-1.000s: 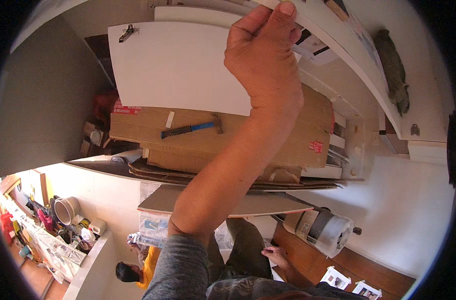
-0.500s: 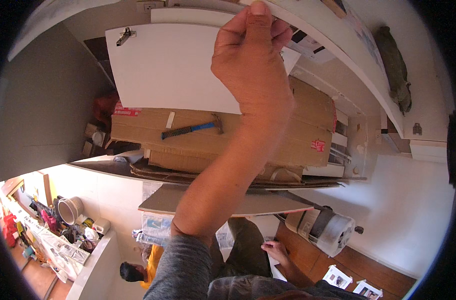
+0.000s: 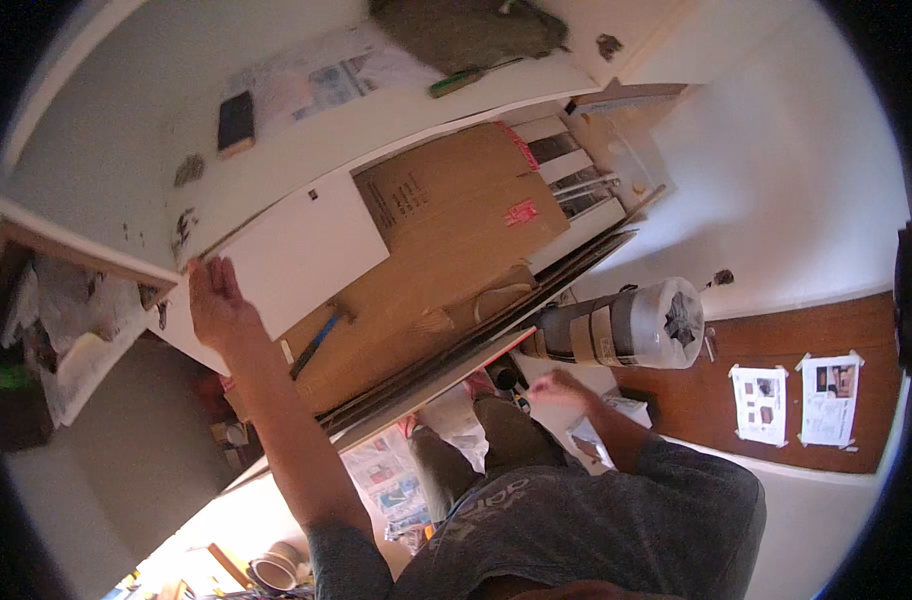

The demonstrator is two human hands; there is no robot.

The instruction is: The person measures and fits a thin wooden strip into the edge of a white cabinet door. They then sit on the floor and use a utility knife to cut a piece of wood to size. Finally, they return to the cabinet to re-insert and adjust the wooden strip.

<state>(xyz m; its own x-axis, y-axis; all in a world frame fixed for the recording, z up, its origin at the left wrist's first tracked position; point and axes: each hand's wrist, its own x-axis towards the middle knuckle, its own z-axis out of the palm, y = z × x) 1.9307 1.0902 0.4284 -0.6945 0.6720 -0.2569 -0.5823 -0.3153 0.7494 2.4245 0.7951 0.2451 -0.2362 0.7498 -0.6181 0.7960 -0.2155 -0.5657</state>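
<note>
My left hand [image 3: 224, 310] is raised at the near corner of a white open cabinet [image 3: 376, 148]. Its fingers are closed at the cabinet's front edge, the tips partly hidden from me. Just beneath lies a white panel [image 3: 301, 250], on top of brown cardboard [image 3: 446, 220]. A hammer with a blue and black handle [image 3: 316, 343] rests on the cardboard near my left forearm. My right hand [image 3: 566, 390] is low in front of my body with its fingers curled; anything inside them is too small to make out.
Inside the cabinet lie a dark cloth [image 3: 466, 35], a dark block [image 3: 236, 123] and a green-handled tool [image 3: 456, 83]. A plastic-wrapped cylinder [image 3: 616, 328] stands to the right. Printed sheets [image 3: 759, 405] are taped to brown boarding. A bucket [image 3: 274, 570] stands lower left.
My view has swung right, so the cabinet's inside now shows and the person in yellow has left the view. My left hand remains at the cabinet edge; my right hand appears higher.
</note>
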